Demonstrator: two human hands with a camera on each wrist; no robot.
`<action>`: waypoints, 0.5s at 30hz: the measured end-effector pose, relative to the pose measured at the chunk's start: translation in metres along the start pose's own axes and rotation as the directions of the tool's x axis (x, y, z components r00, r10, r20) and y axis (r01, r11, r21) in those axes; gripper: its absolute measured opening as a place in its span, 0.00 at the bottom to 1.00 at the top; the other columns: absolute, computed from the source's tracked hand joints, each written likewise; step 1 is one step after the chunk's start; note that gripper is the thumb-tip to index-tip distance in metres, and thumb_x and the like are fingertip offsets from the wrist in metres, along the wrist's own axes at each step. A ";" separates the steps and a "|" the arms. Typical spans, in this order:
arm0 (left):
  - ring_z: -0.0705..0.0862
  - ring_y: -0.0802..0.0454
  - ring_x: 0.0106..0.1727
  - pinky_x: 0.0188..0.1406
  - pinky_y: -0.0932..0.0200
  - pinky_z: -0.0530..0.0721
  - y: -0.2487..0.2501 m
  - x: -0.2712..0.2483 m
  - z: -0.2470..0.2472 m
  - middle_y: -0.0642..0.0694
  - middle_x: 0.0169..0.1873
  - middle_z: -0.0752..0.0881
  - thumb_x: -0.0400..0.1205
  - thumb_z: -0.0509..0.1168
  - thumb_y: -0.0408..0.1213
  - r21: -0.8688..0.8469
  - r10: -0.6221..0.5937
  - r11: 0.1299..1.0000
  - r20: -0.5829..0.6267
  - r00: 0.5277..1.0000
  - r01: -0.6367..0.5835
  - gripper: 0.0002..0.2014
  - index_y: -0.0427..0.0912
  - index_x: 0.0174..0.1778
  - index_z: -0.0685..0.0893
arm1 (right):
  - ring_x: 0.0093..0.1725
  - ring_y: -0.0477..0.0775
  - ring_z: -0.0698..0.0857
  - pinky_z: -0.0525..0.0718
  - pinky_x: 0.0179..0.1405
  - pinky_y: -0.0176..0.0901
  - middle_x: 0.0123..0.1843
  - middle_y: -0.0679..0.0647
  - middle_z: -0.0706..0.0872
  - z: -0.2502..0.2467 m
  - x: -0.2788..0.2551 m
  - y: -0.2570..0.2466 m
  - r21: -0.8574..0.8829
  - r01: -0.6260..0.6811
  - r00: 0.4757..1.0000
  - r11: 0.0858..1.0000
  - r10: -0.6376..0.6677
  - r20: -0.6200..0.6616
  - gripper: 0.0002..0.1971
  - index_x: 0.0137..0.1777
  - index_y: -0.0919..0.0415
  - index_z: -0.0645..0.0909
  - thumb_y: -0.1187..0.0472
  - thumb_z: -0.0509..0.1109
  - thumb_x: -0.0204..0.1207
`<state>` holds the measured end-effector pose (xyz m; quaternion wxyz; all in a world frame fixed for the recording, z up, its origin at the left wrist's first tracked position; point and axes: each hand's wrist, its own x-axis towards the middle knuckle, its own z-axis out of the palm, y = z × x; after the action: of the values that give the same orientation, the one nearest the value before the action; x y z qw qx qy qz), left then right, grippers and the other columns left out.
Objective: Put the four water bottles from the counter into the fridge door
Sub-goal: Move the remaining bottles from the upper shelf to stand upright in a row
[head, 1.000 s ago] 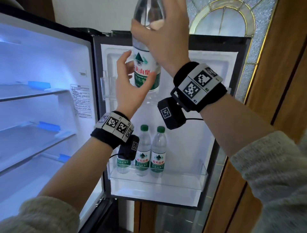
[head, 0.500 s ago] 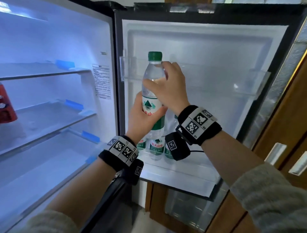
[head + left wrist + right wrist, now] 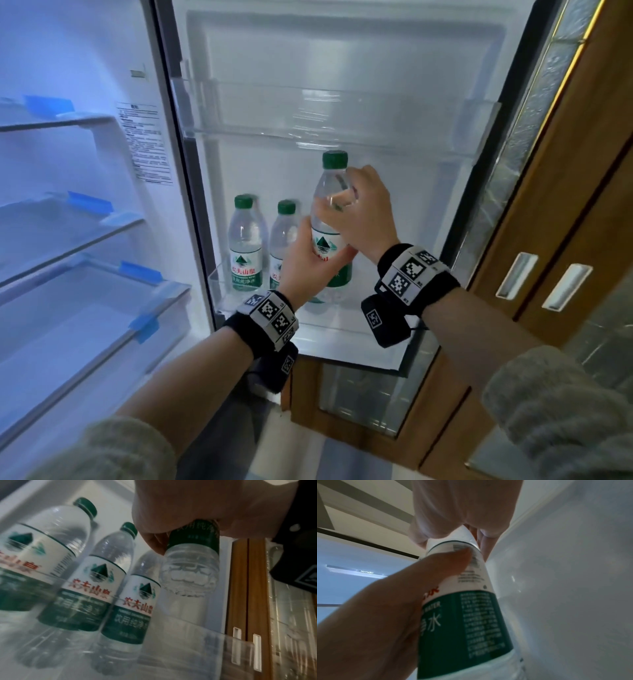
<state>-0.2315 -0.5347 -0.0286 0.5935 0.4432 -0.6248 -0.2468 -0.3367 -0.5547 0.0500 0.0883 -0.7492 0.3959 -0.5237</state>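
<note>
Left wrist: three bottles (image 3: 82, 582) in bin, fourth bottle (image 3: 190, 566) in both hands (image 3: 363, 219).

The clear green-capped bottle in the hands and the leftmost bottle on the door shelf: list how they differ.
The held clear green-capped water bottle is gripped by the left hand and right hand; the leftmost clear green-capped shelf bottle stands untouched. The held bottle's base hangs above the clear lower door shelf; the leftmost bottle rests in it. Both share green caps and white-green labels.

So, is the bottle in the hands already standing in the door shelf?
Not yet. In the left wrist view, the held bottle hangs with its base above the door shelf rim.
</note>
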 end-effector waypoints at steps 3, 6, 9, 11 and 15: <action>0.84 0.61 0.57 0.55 0.45 0.87 -0.006 0.002 0.019 0.61 0.56 0.82 0.69 0.75 0.59 0.022 -0.007 1.000 0.046 0.999 0.006 0.31 0.64 0.64 0.67 | 0.41 0.34 0.80 0.76 0.38 0.19 0.48 0.48 0.72 -0.012 -0.006 0.017 -0.017 -0.011 1.000 1.000 0.011 0.005 0.18 0.55 0.58 0.81 0.53 0.79 0.69; 0.82 0.66 0.56 0.56 0.54 0.85 -0.009 0.006 0.036 0.65 0.55 0.81 0.70 0.77 0.51 0.023 -0.009 1.000 0.058 0.998 0.007 0.32 0.57 0.66 0.69 | 0.49 0.43 0.84 0.80 0.46 0.30 0.51 0.47 0.71 -0.018 -0.013 0.033 -0.013 -0.028 1.000 1.000 0.028 0.012 0.20 0.58 0.57 0.79 0.54 0.79 0.69; 0.83 0.61 0.51 0.50 0.56 0.85 -0.017 0.012 0.047 0.57 0.52 0.84 0.69 0.79 0.45 0.047 -0.048 0.998 0.077 0.996 0.044 0.29 0.55 0.62 0.72 | 0.55 0.47 0.83 0.81 0.57 0.40 0.53 0.48 0.69 -0.019 -0.020 0.048 -0.015 -0.082 0.996 0.997 0.082 0.039 0.22 0.62 0.58 0.77 0.53 0.77 0.70; 0.84 0.60 0.49 0.47 0.58 0.84 -0.023 0.015 0.051 0.53 0.50 0.85 0.69 0.79 0.44 0.077 -0.082 0.994 0.100 0.992 0.075 0.28 0.49 0.61 0.74 | 0.57 0.45 0.82 0.78 0.60 0.37 0.54 0.47 0.68 -0.018 -0.024 0.057 0.017 -0.132 0.990 0.991 0.130 0.059 0.23 0.64 0.59 0.76 0.54 0.76 0.72; 0.84 0.59 0.50 0.46 0.64 0.83 -0.028 0.017 0.054 0.53 0.50 0.85 0.69 0.79 0.37 0.104 -0.136 0.987 0.126 0.983 0.123 0.29 0.44 0.63 0.75 | 0.50 0.32 0.76 0.71 0.53 0.20 0.54 0.47 0.67 -0.011 -0.033 0.075 0.036 -0.181 0.979 0.983 0.176 0.106 0.23 0.66 0.58 0.74 0.56 0.75 0.74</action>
<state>-0.2744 -0.5748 -0.0520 0.5114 0.4934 -0.6439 -0.2836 -0.3880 -0.5799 -0.0098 0.1721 -0.7342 0.4443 -0.4836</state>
